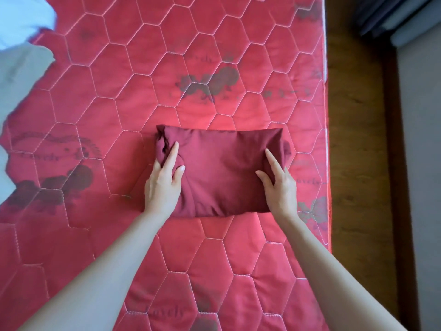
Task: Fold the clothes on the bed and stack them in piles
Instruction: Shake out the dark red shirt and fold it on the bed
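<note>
Resting near the right edge of the red quilted mattress (214,68), the dark red garment (219,168) is already folded into a compact rectangle, and both hands sit on its two short ends. The left hand (162,185) lies over the left end with fingers straight and slightly spread, forefinger reaching toward the bunched, creased corner, thumb laid on top; it presses rather than pinches. The right hand (279,185) mirrors it on the right end, forefinger extended along the edge, thumb angled inward, the other fingers hidden over the side, so whether they tuck under the cloth cannot be told. Holding both ends this way probably flattens the bundle and keeps the loose layers from springing open, and it would also suit lifting the piece as one block. A heap of pale blue and white cloth (21,51) lies at the far left, well apart, likely waiting its turn. Wooden flooring (358,115) runs beside the bed.
</note>
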A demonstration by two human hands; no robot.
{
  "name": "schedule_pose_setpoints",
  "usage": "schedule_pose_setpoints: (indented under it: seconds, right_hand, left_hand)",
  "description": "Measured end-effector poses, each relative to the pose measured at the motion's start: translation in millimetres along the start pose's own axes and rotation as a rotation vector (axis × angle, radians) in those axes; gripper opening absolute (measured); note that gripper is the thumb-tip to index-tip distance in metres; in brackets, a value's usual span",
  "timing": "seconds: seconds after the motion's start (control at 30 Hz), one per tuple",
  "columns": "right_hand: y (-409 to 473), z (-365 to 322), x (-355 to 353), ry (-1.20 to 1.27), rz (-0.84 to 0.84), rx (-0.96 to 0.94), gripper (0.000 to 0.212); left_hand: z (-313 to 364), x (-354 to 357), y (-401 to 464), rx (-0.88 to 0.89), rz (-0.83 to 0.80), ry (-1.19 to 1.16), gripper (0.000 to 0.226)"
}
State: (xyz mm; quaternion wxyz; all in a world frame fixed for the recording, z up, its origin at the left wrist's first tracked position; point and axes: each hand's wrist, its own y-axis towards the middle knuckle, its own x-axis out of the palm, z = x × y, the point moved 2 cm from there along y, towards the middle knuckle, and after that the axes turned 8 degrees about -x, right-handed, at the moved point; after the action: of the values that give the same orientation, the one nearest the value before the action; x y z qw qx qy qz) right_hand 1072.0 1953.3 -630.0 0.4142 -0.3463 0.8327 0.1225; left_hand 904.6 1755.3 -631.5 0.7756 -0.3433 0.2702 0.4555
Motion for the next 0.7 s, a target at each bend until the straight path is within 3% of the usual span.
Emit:
schedule_pose_setpoints:
  seconds: [0.13, 0.23, 0.4, 0.5, 0.7]
  right_hand:
    - [55, 9, -38, -0.031, 0.096, -0.062, 0.056]
    - [94, 19, -60, -0.041, 0.103, -0.021, 0.065]
    - [104, 28, -77, -0.256, -0.099, 0.134, 0.078]
    - [88, 1, -86, -0.371, -0.138, 0.003, 0.072]
    - [42, -97, -109, -0.377, -0.129, -0.281, 0.056]
  left_hand:
    - [55, 12, 44, 0.139, 0.02, -0.077, 0.059]
    - [88, 20, 76, 0.107, -0.049, -0.065, 0.06]
    - [94, 1, 78, 0.027, -0.111, 0.378, 0.063]
    - [94, -28, 49, 0.151, 0.005, 0.529, 0.059]
    - [107, -95, -34, 0.251, 0.184, 0.543, 0.045]
